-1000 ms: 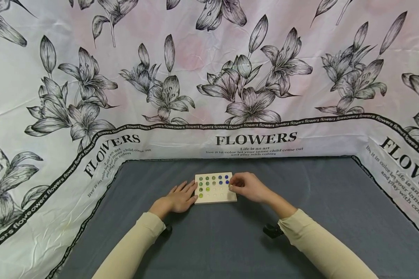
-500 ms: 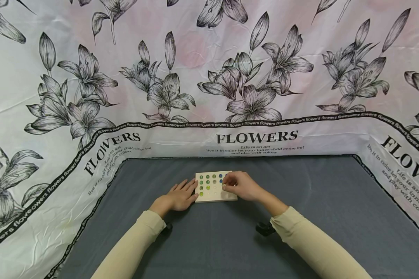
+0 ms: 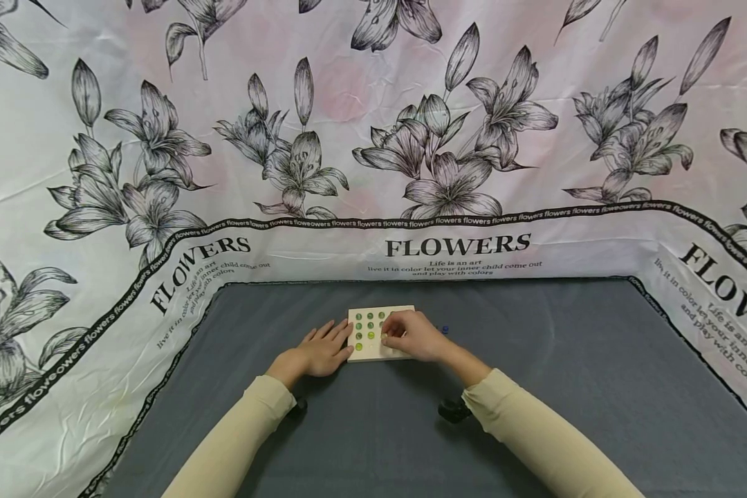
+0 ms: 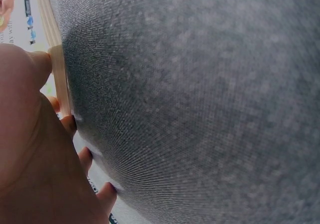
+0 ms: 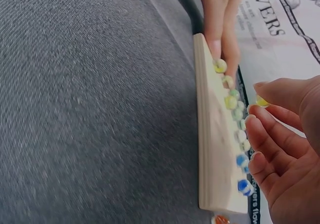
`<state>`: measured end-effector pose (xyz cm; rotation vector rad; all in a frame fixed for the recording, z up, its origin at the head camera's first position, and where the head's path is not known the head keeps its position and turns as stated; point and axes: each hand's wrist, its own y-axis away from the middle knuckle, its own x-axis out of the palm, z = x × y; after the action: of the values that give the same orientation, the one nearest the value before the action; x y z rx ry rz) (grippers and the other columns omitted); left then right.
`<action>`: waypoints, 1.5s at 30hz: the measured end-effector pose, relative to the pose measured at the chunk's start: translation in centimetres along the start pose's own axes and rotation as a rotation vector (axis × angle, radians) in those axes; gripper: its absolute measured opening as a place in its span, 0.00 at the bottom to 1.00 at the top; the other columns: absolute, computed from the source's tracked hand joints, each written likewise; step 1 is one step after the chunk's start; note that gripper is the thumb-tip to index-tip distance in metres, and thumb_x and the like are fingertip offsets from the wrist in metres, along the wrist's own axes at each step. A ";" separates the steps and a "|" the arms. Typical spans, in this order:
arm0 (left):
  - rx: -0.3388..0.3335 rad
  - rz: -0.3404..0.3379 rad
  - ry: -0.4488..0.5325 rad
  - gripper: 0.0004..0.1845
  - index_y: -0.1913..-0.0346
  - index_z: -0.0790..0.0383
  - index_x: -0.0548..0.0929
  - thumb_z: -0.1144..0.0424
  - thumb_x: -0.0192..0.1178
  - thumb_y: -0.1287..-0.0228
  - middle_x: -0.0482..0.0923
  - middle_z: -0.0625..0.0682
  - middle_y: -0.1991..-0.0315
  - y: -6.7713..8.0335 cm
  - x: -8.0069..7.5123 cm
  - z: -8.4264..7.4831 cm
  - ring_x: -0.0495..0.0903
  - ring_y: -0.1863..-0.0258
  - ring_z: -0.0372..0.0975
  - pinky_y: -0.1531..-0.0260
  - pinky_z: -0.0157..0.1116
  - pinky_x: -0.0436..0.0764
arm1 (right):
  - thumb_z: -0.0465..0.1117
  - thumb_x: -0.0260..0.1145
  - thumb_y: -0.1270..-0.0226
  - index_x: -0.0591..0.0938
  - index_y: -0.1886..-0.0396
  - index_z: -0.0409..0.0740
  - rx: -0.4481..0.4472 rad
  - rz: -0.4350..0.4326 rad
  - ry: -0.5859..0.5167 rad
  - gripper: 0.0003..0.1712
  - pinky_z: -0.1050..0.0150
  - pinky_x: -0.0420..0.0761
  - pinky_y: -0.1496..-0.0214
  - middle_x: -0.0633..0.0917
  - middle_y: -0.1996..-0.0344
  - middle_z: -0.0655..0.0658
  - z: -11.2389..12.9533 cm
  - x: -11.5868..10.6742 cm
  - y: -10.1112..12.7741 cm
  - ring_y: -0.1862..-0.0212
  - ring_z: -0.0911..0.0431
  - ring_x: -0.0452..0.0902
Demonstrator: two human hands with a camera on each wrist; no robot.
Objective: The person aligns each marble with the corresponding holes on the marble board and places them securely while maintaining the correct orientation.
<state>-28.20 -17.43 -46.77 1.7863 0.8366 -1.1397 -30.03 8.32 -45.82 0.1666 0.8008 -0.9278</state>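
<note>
Beyond the wooden board (image 3: 367, 357), floral cloth (image 3: 361, 138) reads "FLOWERS".

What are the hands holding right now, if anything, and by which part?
The right hand pinches a yellow marble by its sides, between thumb and fingertip; the left hand only touches the edge of the wooden board.

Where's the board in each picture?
Head: the board is just below the middle, between the hands.
Left wrist: a narrow strip at the upper left, partly behind fingers.
Right wrist: right of the middle, long and upright in the picture.
Shared landmark: the left hand, touching the board.
</note>
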 end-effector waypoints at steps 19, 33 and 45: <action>-0.014 -0.003 -0.002 0.33 0.16 0.53 0.47 0.45 0.35 0.15 0.42 0.51 0.16 0.1 -0.4 -0.2 0.41 0.18 0.52 0.23 0.58 0.45 | 0.34 0.71 0.32 0.86 0.60 0.39 0.079 0.007 0.032 0.04 0.63 0.80 0.63 0.85 0.68 0.50 0.0 2.2 -1.3 0.67 0.62 0.79; -0.018 -0.003 -0.012 0.33 0.16 0.55 0.48 0.47 0.35 0.14 0.43 0.51 0.16 0.0 -0.1 -0.1 0.42 0.18 0.52 0.22 0.57 0.45 | 0.32 0.73 0.36 0.86 0.62 0.38 0.098 -0.039 0.055 0.04 0.64 0.80 0.64 0.85 0.70 0.49 -0.4 3.3 -1.6 0.69 0.60 0.79; -0.015 -0.007 -0.007 0.33 0.16 0.55 0.49 0.46 0.35 0.15 0.43 0.52 0.16 0.2 -0.2 -0.3 0.43 0.18 0.53 0.23 0.58 0.46 | 0.33 0.73 0.36 0.87 0.65 0.40 0.126 -0.057 0.075 0.02 0.64 0.77 0.68 0.84 0.74 0.51 0.2 3.7 -1.7 0.73 0.62 0.76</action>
<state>-28.02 -17.25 -46.43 1.7673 0.8455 -1.1403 -29.97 4.79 -47.89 0.2910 0.8194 -1.0311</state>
